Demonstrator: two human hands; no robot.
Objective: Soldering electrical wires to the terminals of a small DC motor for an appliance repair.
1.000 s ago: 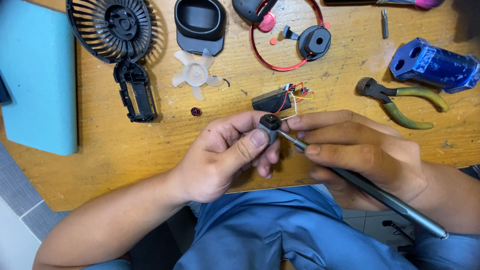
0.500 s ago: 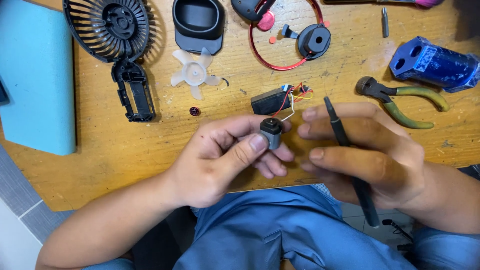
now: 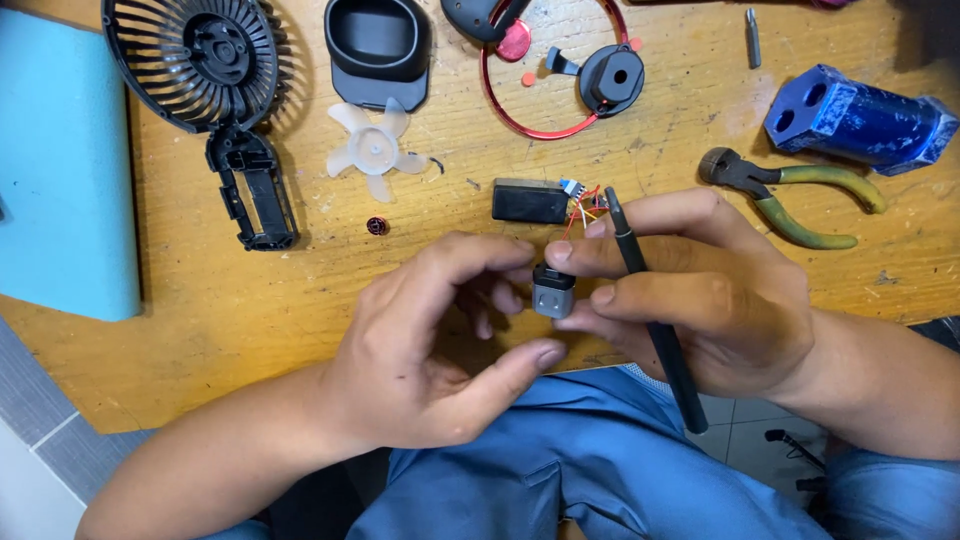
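My right hand (image 3: 720, 300) pinches a small grey motor (image 3: 552, 293) between thumb and fingertips. A slim black tool (image 3: 665, 350) lies across the same hand, its tip pointing away from me. My left hand (image 3: 420, 350) is cupped beside the motor with its fingers spread. Its index fingertip and thumb are close to the motor, and the hand holds nothing. Just beyond the hands, on the wooden table (image 3: 250, 300), lies a black box with coloured wires (image 3: 530, 200).
A black fan grille (image 3: 190, 55), a black handle part (image 3: 252, 190), a white fan blade (image 3: 375, 150) and a black housing (image 3: 378, 45) lie at the back. There is also a red ring (image 3: 545, 90), green-handled pliers (image 3: 790, 195), a blue block (image 3: 850, 115) and a light blue mat (image 3: 60, 170) at the left.
The motor has passed from my left hand's grip to my right fingers. The left hand opened and drew back a little. The black tool swung from pointing at the motor to pointing away.
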